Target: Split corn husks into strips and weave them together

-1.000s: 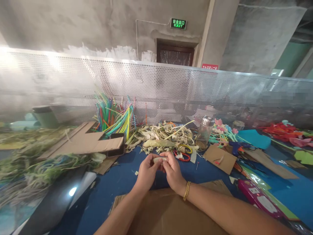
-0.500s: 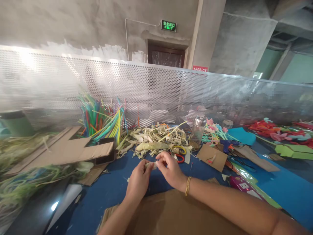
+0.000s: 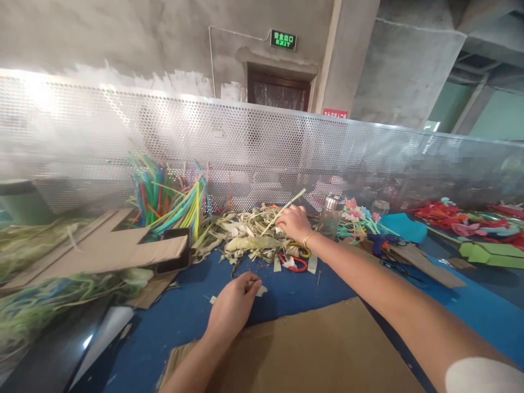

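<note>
Parting from the left hand, which is pinching a husk scrap, the right hand is reaching into dried husks near the far edge of the table, grip hidden; tangles could drag scissors.

We have pale scrap in left hand, right hand at dried-leaf pile, near bottle.

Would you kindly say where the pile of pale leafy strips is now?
In the head view, the pile of pale leafy strips lies near centre, by the right hand, left of the clear silver-lidded bottle.
</note>
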`<act>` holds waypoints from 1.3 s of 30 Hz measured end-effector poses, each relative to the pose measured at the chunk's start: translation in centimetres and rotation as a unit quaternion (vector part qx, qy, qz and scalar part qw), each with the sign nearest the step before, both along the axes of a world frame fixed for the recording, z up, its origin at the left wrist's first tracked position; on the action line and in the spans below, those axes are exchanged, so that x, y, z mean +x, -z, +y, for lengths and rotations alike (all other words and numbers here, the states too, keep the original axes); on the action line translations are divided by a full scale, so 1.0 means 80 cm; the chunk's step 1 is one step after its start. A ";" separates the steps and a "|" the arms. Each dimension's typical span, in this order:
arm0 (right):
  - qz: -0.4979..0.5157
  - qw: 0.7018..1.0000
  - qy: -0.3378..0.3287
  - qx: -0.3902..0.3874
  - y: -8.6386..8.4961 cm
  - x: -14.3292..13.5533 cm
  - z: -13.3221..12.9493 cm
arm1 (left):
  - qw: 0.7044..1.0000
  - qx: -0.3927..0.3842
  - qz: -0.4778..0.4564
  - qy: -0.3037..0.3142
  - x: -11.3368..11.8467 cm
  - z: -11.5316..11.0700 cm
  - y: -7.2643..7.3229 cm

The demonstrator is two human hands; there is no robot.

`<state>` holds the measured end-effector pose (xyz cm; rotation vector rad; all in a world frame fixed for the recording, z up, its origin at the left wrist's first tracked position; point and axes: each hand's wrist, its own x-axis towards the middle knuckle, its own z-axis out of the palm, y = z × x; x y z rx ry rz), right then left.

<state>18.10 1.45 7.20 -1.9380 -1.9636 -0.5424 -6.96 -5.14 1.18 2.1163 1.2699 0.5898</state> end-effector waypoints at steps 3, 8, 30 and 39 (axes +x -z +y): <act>0.061 0.998 0.003 -0.010 -0.029 0.004 0.021 | 1.000 -0.005 0.003 0.001 -0.001 0.001 0.002; 0.064 0.997 -0.029 -0.038 -0.060 0.018 0.018 | 1.000 -0.002 0.011 0.004 -0.001 0.001 0.001; -0.158 0.980 -0.039 -0.118 -0.041 0.008 -0.012 | 0.999 -0.015 0.036 0.006 0.002 0.001 -0.002; -0.002 0.994 -0.003 -0.112 -0.063 0.058 -0.003 | 0.999 -0.012 0.037 0.002 0.002 0.002 0.002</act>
